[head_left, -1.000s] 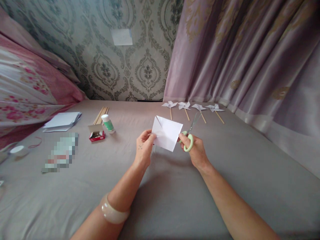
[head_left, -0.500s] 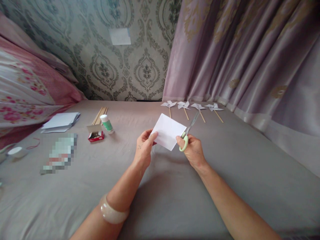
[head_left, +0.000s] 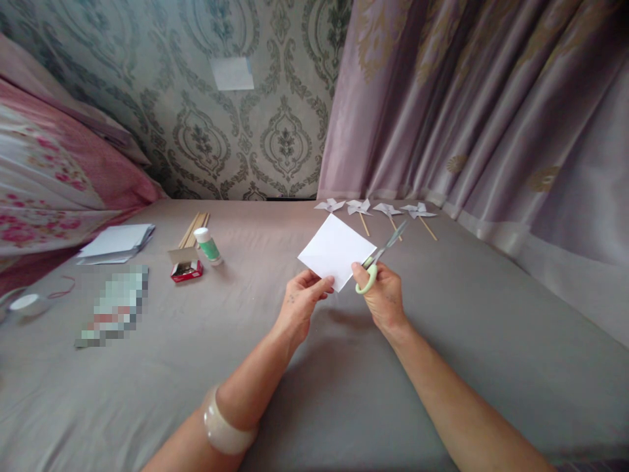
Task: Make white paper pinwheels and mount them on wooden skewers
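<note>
A white square of paper [head_left: 336, 249] is held up in front of me, turned with one corner toward me. My left hand [head_left: 302, 298] pinches it near that lower corner, thumb on top. My right hand [head_left: 383, 292] is closed around the light green handles of a pair of scissors [head_left: 366, 280], whose blades point up and to the right, away from the sheet. The right thumb lies at the paper's right edge. Behind the paper, several white paper pinwheels [head_left: 358, 207] on wooden sticks lie in a row.
At left lie a stack of white paper [head_left: 115, 242], a bundle of wooden sticks [head_left: 193, 229], a green and white glue bottle [head_left: 208, 246], an open red box [head_left: 187, 270] of small items, a blurred packet [head_left: 115, 305] and a white roll [head_left: 28, 304]. Curtains [head_left: 417, 98] hang at right.
The paper has turned so that a corner points toward me. My left hand has shifted from its left side to its lower corner. The scissors stay in my right hand.
</note>
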The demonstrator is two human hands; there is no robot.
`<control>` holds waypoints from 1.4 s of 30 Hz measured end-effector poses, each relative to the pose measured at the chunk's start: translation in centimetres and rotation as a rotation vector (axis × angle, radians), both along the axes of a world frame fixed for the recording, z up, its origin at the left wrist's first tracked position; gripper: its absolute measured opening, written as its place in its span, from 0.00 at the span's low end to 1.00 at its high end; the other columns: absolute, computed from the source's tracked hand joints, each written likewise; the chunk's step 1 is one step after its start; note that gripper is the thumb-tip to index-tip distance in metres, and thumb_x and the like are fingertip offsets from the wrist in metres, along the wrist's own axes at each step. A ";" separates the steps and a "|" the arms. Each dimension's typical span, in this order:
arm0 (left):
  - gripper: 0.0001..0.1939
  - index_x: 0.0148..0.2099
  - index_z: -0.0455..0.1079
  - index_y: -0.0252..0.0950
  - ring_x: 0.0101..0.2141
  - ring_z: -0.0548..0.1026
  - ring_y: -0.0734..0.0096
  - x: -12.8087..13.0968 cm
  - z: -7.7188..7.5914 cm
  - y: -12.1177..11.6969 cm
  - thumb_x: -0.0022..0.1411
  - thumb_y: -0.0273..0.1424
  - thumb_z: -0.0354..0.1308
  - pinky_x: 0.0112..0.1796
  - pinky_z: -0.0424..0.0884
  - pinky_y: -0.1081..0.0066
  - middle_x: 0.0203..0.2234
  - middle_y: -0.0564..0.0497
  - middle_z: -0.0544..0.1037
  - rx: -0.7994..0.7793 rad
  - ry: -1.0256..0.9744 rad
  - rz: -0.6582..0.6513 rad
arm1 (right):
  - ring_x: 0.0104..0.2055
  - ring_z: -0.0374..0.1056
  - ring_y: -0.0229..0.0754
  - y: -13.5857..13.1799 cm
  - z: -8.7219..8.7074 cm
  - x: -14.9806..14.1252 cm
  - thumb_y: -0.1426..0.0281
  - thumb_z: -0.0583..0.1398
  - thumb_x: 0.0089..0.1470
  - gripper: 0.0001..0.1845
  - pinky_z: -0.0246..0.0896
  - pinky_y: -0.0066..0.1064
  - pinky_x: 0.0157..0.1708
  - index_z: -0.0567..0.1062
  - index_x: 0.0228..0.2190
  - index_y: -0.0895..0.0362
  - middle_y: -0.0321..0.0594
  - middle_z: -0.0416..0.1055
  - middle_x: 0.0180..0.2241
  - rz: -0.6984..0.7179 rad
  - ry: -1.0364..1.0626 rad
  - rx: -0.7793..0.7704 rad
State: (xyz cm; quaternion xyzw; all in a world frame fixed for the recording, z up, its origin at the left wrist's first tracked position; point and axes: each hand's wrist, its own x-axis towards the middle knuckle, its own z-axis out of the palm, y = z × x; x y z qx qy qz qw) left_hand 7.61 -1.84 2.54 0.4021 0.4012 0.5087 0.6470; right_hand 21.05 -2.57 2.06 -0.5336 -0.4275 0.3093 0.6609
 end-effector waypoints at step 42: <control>0.12 0.24 0.70 0.32 0.22 0.70 0.81 -1.6 1.6 0.9 0.40 0.32 0.70 0.26 0.64 0.79 0.20 0.53 0.74 -0.004 -0.186 0.206 | 0.23 0.45 0.32 -2.3 0.1 -1.8 0.45 0.58 0.46 0.28 0.42 0.27 0.22 0.60 0.19 0.56 0.28 0.50 0.19 0.687 -0.446 -0.310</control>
